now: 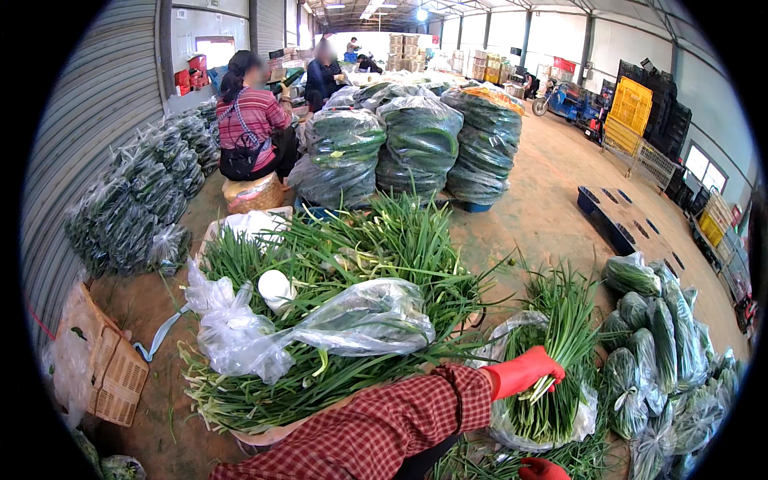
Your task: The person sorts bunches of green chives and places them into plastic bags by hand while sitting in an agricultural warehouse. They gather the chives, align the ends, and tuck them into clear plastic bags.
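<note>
My left hand point(524, 374), in a red glove, is closed around a bunch of garlic chives point(562, 324). The pale stem ends point toward me and the green leaves stretch away. This bunch is over an open clear plastic bag point(502, 420) that has more chives in it. At the lower edge, only a small part of my red-gloved right hand point(544, 470) shows near the bag; its fingers cannot be made out. Left of the bag, a large heap of chives point(376, 244) bears a crumpled clear plastic bag point(364, 320) and a white roll point(276, 290).
Bagged green vegetables point(668, 336) lie at right, with more bags point(140, 192) along the left shutter. Tall wrapped stacks point(420, 144) stand ahead. A person in a striped top point(256, 128) sits beyond the heap. A dark blue pallet point(632, 220) and a tipped basket point(112, 372) are on the floor.
</note>
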